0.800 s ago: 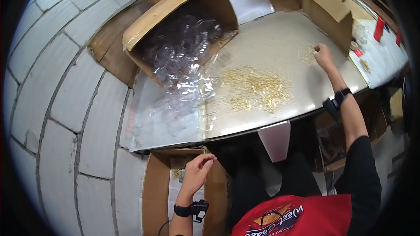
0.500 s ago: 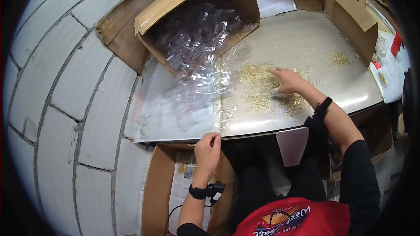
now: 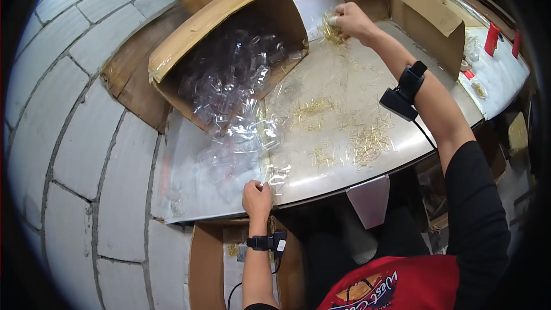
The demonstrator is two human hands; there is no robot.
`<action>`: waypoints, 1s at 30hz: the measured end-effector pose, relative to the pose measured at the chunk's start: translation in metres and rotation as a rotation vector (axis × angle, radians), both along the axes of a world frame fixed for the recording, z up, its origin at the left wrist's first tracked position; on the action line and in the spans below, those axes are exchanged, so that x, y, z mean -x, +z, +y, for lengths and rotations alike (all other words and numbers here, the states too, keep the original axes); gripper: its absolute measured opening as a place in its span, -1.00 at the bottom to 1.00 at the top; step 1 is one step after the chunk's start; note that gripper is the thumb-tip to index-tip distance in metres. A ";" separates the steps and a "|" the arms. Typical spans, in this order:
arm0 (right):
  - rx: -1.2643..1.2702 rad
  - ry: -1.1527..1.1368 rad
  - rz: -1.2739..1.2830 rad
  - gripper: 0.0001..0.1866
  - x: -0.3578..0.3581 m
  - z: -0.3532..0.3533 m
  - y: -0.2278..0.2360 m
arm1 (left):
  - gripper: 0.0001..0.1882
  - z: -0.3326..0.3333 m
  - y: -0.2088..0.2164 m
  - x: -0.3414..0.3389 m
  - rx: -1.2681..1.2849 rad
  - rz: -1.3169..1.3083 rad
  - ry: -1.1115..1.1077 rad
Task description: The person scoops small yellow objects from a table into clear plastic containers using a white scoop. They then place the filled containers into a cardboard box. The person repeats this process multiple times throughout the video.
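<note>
My right hand (image 3: 354, 24) is raised over the far part of the metal tabletop (image 3: 396, 74). Its fingers are closed round a tangled bunch of thin gold wire pieces (image 3: 333, 33), some hanging below. Nearer to me, loose gold wire pieces (image 3: 370, 143) lie scattered in piles. By the table's front edge my left hand (image 3: 256, 198) is closed, fingertips together; whatever they may hold is hidden. Beyond it, clear plastic pieces (image 3: 244, 135) spill from a tipped cardboard box (image 3: 206, 20) onto the left side of the table.
A cardboard wall (image 3: 430, 23) borders the table's far right. Below the front edge stands an open cardboard box (image 3: 205, 264) with some gold wire inside. A pale panel (image 3: 369, 201) hangs from the edge. Right of the table, a white surface (image 3: 499, 77) holds red items.
My right hand has moved away from me and lifted a bunch of gold wire from the pile, which is smaller now. My left hand remains closed by the front edge. The view has shifted.
</note>
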State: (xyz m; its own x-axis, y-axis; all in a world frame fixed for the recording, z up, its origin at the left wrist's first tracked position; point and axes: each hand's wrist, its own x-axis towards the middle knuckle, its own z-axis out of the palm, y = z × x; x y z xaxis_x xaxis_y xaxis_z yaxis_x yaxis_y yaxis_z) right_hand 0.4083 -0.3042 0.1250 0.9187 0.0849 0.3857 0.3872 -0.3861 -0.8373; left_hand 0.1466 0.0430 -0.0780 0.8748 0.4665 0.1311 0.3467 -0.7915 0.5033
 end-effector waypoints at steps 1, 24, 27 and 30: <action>-0.141 0.039 -0.012 -0.88 -0.004 0.001 0.006 | -0.78 0.004 -0.002 -0.002 0.039 -0.041 0.013; -1.252 0.232 0.150 -0.75 -0.081 -0.055 -0.073 | -0.85 -0.076 0.024 0.037 1.344 -0.596 0.098; -1.285 0.265 0.171 -0.76 -0.087 -0.072 -0.087 | -0.86 -0.091 0.021 0.045 1.502 -0.562 0.108; -1.310 0.271 0.051 -0.78 -0.080 -0.083 -0.086 | -0.78 -0.091 0.002 0.060 1.662 -0.482 0.081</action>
State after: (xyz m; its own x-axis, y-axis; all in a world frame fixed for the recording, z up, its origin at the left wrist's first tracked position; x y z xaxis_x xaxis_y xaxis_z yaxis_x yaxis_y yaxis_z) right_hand 0.4883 -0.3872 0.0392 0.9476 -0.1375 0.2883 0.2803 0.7907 -0.5443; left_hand 0.0862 -0.0479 -0.0764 0.8742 0.4006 -0.2745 -0.0588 0.6483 0.7591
